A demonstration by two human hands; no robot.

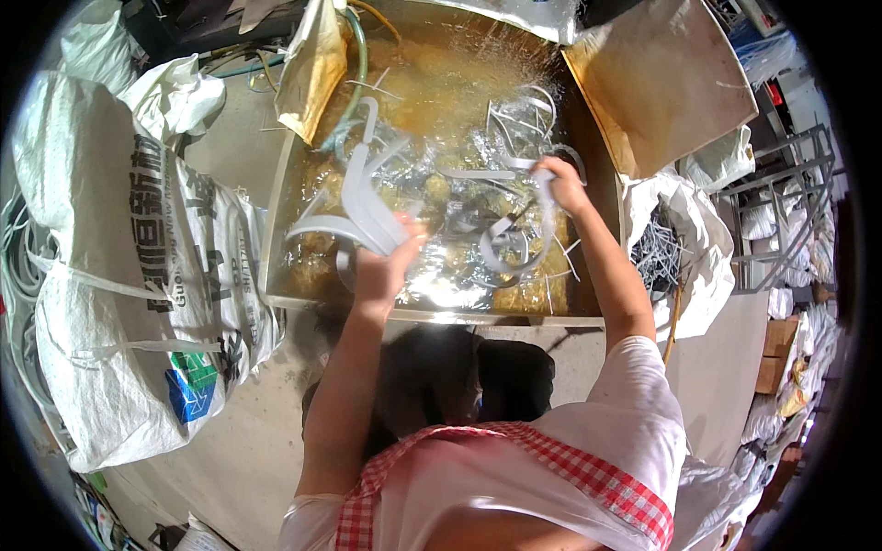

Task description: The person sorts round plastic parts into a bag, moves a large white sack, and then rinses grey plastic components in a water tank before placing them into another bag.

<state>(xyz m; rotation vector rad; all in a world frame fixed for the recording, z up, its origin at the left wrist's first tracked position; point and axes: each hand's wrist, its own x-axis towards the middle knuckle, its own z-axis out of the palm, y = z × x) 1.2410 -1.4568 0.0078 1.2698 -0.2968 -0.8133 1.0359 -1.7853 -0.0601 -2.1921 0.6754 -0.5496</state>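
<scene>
My left hand (388, 264) is closed round a bundle of pale grey plastic strips (367, 204), which fan up and to the left above the water. Farther right, my right hand (563, 186) grips a thin pale curled strip (548, 225) that hangs in a loop toward the water. Both hands are over a metal tank (441, 318) of murky yellow-brown water. More loose strips (516, 124) lie tangled in the water near my right hand. Motion blurs the fingers of my left hand and the ends of its strips.
A green hose (360, 69) runs into the tank at its back left. Stained boards (657, 87) lean at its back corners. A large white woven sack (101, 303) stands left; an opened sack (703, 239) of grey pieces (654, 253) sits right. Beyond it is a metal frame (781, 207).
</scene>
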